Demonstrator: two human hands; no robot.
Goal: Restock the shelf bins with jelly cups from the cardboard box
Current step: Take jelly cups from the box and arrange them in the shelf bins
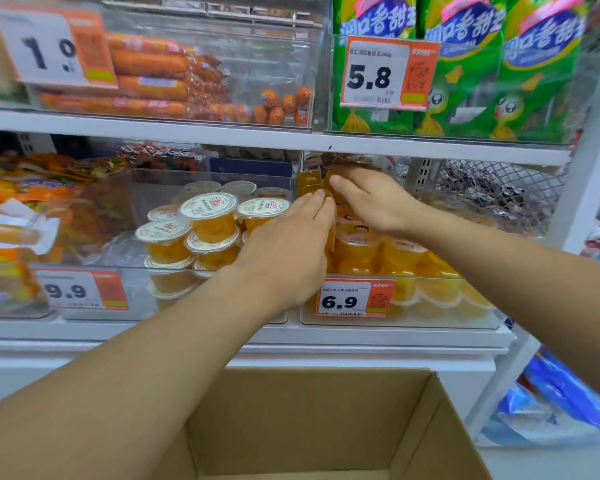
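Two clear shelf bins sit on the middle shelf. The left bin holds stacked orange jelly cups with white lids. The right bin, tagged 6.9, holds orange jelly cup packs. My left hand reaches into the right bin's left side, fingers straight against a yellow-orange pack. My right hand lies on top of the same packs, fingers extended over them. The cardboard box stands open below the shelf; its visible inside shows no cups.
Above, a clear bin of orange sausages and green snack packs with a 5.8 tag. Orange packets fill the far-left bin. A wire mesh basket sits right of the jelly bins. Blue bags lie lower right.
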